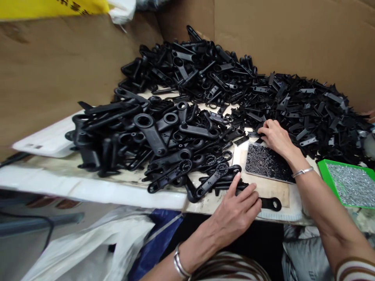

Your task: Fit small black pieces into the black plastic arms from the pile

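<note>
My left hand (234, 210) lies at the table's front edge with its fingers stretched out. Its fingertips rest over black plastic crank-like arms, and one ring-ended arm (272, 203) sticks out from beneath them to the right. My right hand (275, 136) is further back, fingers bent together at the end of a flat black plastic strip (253, 134). Below that hand sits a shallow clear tray (246, 171) of tiny dark parts. Left of both hands spreads a pile of black arms with round ends (150, 134).
Behind, another heap of black arms (181, 66) leans towards the cardboard wall (278, 35). Small flat black strips (307, 105) are heaped at right. A green tray (325, 171) holds small silvery parts. A white plastic slab (49, 138) lies at left.
</note>
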Demonstrator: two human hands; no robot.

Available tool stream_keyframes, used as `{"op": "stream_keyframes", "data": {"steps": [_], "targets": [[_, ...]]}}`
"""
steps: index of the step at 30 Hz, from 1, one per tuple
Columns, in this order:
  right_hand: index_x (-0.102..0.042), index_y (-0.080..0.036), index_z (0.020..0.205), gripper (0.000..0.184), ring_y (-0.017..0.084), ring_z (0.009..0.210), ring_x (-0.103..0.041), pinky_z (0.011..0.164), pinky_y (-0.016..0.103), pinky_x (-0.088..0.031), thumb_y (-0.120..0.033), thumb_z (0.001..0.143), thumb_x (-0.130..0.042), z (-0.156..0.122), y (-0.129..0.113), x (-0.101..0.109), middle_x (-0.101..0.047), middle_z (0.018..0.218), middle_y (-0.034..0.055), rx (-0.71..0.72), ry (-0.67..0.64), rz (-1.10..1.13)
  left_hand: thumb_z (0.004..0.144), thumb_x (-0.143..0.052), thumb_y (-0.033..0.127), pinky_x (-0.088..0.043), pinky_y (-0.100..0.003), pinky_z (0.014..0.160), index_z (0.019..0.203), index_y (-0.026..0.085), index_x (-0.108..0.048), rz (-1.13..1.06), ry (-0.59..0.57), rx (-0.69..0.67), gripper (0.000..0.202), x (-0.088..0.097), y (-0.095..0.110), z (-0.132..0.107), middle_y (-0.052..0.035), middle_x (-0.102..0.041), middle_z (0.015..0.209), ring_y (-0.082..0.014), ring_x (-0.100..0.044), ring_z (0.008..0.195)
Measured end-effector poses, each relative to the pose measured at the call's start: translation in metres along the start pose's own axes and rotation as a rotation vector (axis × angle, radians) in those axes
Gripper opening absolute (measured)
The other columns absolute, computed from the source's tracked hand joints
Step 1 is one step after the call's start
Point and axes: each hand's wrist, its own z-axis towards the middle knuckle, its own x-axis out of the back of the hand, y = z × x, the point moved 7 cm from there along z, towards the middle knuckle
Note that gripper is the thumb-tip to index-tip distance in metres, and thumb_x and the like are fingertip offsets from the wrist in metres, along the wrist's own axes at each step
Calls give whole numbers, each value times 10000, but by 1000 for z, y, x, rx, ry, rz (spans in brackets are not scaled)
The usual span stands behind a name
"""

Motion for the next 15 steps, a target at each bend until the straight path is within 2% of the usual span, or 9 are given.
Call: {"op": "stream_keyframes", "data": {"steps": [5,8,10,12,15], "targets": [[-724,-266,1068,259,279,996,-462,730,374,-385,-222,907,-525,20,15,-11,-585,1081,107,-80,-3,-13,948,-481,110,-131,-577,1224,991,144,-644,-34,10,-4,172,1,-1,-3,-54,-721,995,-208,-607,1175],[-692,-275,1181,334,294,1068,-495,837,423,-408,-195,902,-526,14,18,-1,-630,1164,98,-60,-17,92,957,-438,94,-153,-572,1222,975,148,-652,-51,27,-1,221,6,-3,-3,-50,-732,1001,-211,-617,1161],[-659,-270,1247,386,290,1117,-525,927,454,-407,-182,890,-540,-3,23,19,-653,1216,78,-71,36,184,953,-418,71,-176,-569,1218,969,145,-654,-56,25,-8,248,8,-3,-2,-51,-739,1010,-212,-622,1155],[-662,-243,1249,384,280,1117,-570,961,454,-421,-213,882,-554,-32,34,41,-674,1213,71,-152,108,249,942,-415,49,-193,-578,1211,967,140,-655,-59,17,-13,258,8,-3,-2,-59,-743,1017,-213,-623,1157],[-736,-229,1109,311,240,954,-663,890,392,-483,-303,871,-550,-90,50,53,-740,1053,51,-330,33,334,928,-441,40,-199,-599,1202,978,139,-655,-63,-2,-12,241,7,-3,-2,-70,-745,1039,-222,-621,1168]]}}
